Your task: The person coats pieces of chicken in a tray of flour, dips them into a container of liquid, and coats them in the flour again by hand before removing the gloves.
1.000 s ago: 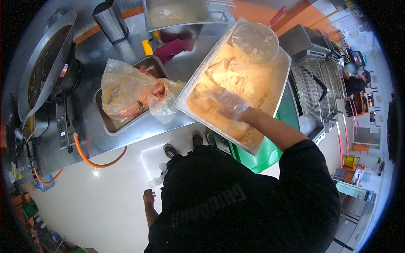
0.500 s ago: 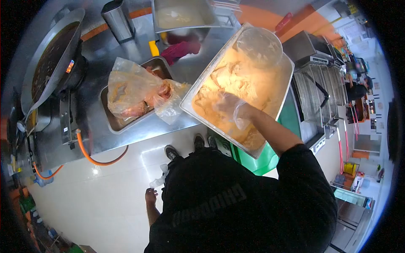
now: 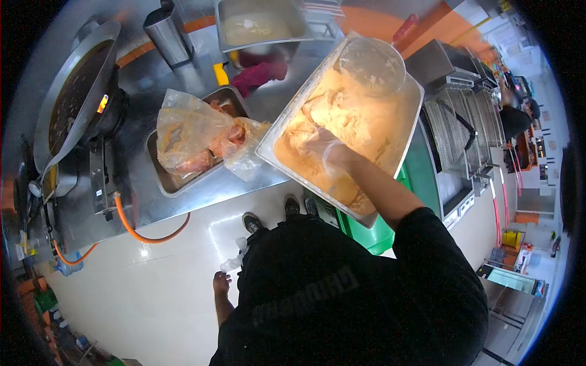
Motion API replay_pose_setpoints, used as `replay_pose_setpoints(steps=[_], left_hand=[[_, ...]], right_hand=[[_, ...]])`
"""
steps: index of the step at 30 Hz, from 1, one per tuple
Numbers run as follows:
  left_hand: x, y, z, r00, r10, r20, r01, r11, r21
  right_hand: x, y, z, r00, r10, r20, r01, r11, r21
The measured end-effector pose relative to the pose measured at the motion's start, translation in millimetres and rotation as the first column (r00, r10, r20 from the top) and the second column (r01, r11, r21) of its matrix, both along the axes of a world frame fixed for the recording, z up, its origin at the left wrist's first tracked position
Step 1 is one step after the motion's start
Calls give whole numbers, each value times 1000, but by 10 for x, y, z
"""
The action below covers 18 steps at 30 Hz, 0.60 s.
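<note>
My right hand (image 3: 318,143), in a clear plastic glove, reaches into a deep tray (image 3: 403,160) of pale orange breading flour (image 3: 375,122). Its fingertips are buried among coated lumps, so their grip is hidden. My left hand (image 3: 222,282) hangs low beside my body, fingers curled. Crumpled clear plastic (image 3: 233,262) lies right at its fingertips; whether they hold it is unclear. Left of the flour sits a metal pan (image 3: 160,174) with raw meat (image 3: 196,163) and an open plastic bag (image 3: 183,131). A round clear plastic container (image 3: 371,68) rests at the tray's far end.
A large wok (image 3: 76,97) stands on a burner at the left, with an orange hose (image 3: 146,238) below. Behind are a metal container (image 3: 262,39), a maroon cloth (image 3: 259,76) and a steel cylinder (image 3: 168,36). Fryer baskets (image 3: 452,131) are at the right; a person (image 3: 516,119) is farther back.
My right hand has shifted slightly left and away from me within the flour. The whole view has moved a little; my left hand stays low at my side.
</note>
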<state>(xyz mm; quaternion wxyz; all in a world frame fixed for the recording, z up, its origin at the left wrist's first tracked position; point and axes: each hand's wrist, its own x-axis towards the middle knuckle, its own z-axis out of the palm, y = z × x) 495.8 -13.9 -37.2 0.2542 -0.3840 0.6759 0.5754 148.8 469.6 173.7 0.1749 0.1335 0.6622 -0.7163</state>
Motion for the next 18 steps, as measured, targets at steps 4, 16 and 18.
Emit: replay_pose_setpoints(steps=[4, 16, 18], left_hand=[[73, -75, -99, 989, -143, -41, 140, 987, -76], [118, -78, -67, 999, 37, 35, -37, 999, 6], [144, -65, -105, 999, 37, 18, -37, 999, 11]], right_hand=[[-63, 28, 691, 753, 602, 265, -643, 589, 490], [19, 108, 448, 892, 298, -340, 136, 540, 830], [-16, 5, -46, 779, 477, -407, 218, 403, 889]])
